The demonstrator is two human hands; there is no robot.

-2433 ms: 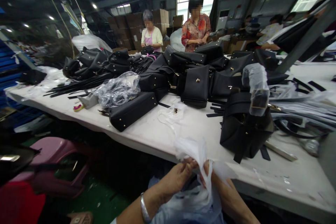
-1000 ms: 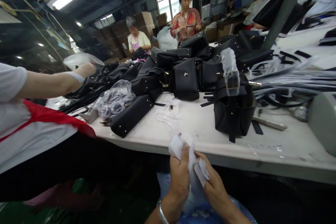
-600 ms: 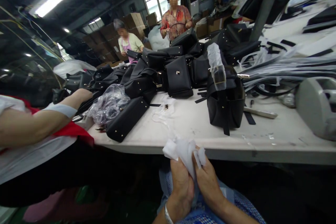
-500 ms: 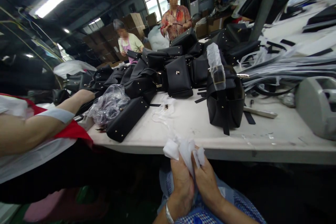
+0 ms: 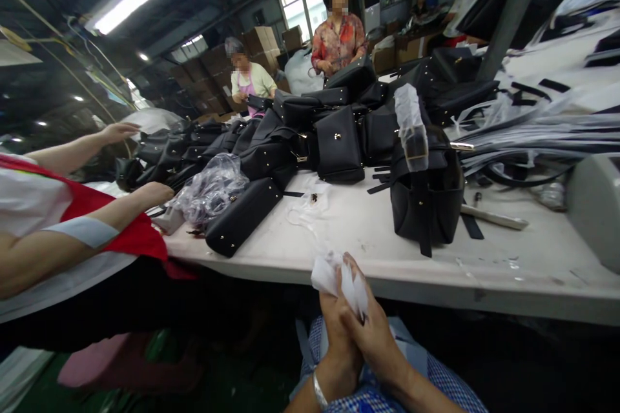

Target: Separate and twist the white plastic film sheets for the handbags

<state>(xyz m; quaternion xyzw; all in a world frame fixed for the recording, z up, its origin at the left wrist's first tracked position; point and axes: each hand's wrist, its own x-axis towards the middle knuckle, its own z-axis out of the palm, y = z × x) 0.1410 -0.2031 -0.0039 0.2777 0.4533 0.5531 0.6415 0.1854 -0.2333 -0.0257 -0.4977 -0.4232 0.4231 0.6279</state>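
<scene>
Far left of the upright black bag [image 5: 426,206], a co-worker in a red-and-white top leans in. The co-worker's far hand [image 5: 117,132] is spread over dark goods, and the co-worker's near hand [image 5: 154,193] rests at the edge of the counter [image 5: 484,264]. Closer to the bag sits a crumpled clear plastic bundle [image 5: 212,186], touching a flat black bag [image 5: 242,214] that lies on its side with its gold studs showing.

Behind that, left of the upright bag and further back, there's a big heap of black bags [image 5: 276,142]. A small studded black bag [image 5: 339,145] stands at its front. Two people work at the far side of the heap.

Now the wearer's own hands, low and left of the upright bag, just off the counter's near edge and above a blue checked lap. The left hand [image 5: 334,326] is closed round a white wad [image 5: 339,276] of thin crumpled material. The right hand [image 5: 374,335] is pressed against the left, its fingers pinching the same wad from the other side. There's a silver bangle [image 5: 318,392] on the left wrist.

The upright bag itself stands open-topped, its plastic-wrapped handle [image 5: 411,126] poking up. Just right of it a pale flat stick [image 5: 494,217] lies on the counter. Further right, stacked straps [image 5: 537,135] fan out, and a grey machine [image 5: 595,206] sits at the frame's edge.
</scene>
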